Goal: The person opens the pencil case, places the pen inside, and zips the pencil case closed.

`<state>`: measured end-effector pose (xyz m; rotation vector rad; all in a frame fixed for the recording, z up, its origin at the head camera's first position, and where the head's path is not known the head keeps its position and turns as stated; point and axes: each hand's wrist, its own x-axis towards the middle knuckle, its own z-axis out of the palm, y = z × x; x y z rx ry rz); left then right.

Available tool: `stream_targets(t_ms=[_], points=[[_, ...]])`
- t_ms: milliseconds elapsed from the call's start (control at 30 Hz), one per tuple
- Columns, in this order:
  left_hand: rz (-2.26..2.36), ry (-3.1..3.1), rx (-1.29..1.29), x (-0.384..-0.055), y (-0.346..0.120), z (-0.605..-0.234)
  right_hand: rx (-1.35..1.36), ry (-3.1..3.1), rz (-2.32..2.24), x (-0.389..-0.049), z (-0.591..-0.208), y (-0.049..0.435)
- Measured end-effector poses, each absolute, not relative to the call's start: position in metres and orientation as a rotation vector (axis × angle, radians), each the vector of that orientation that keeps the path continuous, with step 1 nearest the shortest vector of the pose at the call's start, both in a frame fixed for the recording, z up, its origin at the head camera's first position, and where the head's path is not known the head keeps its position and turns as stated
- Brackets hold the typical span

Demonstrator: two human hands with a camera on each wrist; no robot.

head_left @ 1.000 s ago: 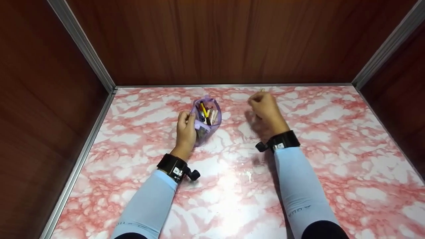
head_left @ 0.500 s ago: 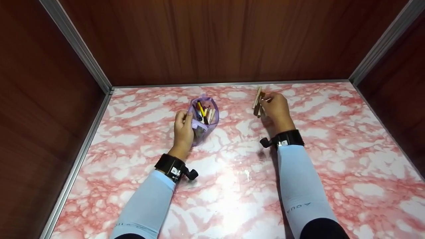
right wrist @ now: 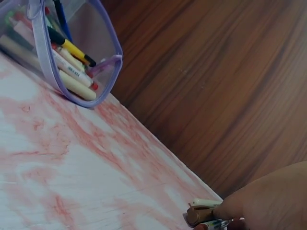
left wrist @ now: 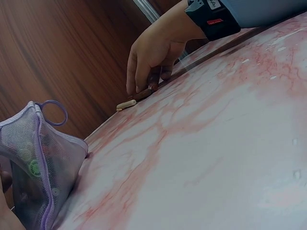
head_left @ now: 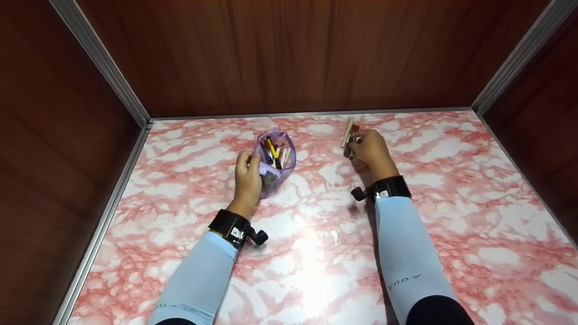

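My left hand (head_left: 248,178) grips the near left side of a purple mesh pencil case (head_left: 289,169), which stands upright with its mouth spread. Several pens and markers, among them a yellow marker with a black end (right wrist: 72,48), stand inside it. Further right, my right hand (head_left: 371,148) reaches down to a small group of pens on the table. Its thumb and fingers pinch a brown marker (right wrist: 197,214); the fingertips are partly hidden. A cream pen (head_left: 347,132) lies beside it, left of my fingers.
The pink and white marbled table (head_left: 311,271) ends at a brown wood-grain back wall (head_left: 307,58) just behind the pens. Brown side panels (head_left: 54,149) with metal edge strips stand left and right.
My right hand first shifted right, uncovering the pens on the table, then came slightly back left onto them. My left hand keeps its grip on the pencil case.
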<state>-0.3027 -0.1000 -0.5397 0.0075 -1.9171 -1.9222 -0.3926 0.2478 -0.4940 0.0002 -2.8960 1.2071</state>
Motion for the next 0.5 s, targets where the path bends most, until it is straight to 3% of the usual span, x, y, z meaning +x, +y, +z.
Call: stream_targets(t_ms=[500], points=[[-1.979,-1.893,0.031,-0.3002,-0.0984,-0.5371,-0.007,-2.91,1.137,-0.3976,-0.4985,0.2548]])
